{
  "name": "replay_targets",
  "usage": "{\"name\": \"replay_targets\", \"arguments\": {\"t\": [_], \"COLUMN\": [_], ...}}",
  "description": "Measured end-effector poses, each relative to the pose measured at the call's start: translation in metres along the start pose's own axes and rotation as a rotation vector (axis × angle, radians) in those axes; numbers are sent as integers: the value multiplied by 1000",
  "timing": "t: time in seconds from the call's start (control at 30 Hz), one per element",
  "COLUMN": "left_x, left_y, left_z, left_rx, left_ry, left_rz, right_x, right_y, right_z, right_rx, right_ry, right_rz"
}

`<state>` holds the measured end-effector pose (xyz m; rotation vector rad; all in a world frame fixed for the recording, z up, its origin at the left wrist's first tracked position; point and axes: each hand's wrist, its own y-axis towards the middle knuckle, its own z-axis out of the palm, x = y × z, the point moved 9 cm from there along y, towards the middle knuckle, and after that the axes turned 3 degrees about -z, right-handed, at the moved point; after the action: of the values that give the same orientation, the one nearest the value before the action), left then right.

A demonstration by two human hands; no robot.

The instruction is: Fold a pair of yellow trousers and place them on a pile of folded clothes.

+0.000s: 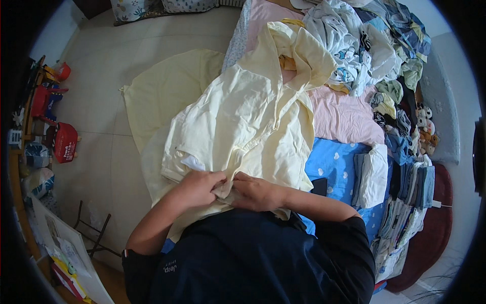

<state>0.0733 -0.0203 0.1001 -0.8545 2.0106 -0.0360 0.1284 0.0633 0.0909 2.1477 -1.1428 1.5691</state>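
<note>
Yellow garment [243,116] lies half-spread on the bed [339,116]; left hand [195,188] and right hand [258,193] pinch its hem, folding barely begun, heap [364,40] untouched, stacks [405,202] done.

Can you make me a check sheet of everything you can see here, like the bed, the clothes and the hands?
Surface: bed with a pink sheet and a blue sheet with white hearts.
Job's things: pale yellow garment spread over the bed's edge, hem bunched at the person's waist.
Clutter: loose clothes heap at the far end; folded clothes stacks along the right; small plush toys.
Hands: left hand and right hand both pinch the yellow fabric, close together.
Cables: one white plug and cord by the stacks.
Surroundings: tiled floor, red toys on the left, floral cushions at the top.
</note>
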Motion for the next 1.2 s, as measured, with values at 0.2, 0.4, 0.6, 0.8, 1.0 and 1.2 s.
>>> {"name": "replay_targets", "arguments": {"t": [0.2,0.4,0.6,0.8,1.0,1.2], "left_x": [1,-1,10,11,18,16], "left_y": [1,11,12,13,15,17], "left_z": [-3,11,15,15,17,16], "left_rx": [-9,8,-141,-167,-117,-129], "left_ry": [21,90,78,35,21,19], "left_rz": [-43,-110,-75,-76,-142,-153], "right_x": [-56,-133,-234,-270,-263,-248], "right_y": [-19,-105,-254,-347,-343,-336], "right_z": [-23,-115,-117,15,39,29], "right_rx": [-104,-480,-468,-599,-724,-845], "right_ry": [104,242,-256,113,-42,-117], "right_rz": [155,562,1049,1201,1383,1365]}}
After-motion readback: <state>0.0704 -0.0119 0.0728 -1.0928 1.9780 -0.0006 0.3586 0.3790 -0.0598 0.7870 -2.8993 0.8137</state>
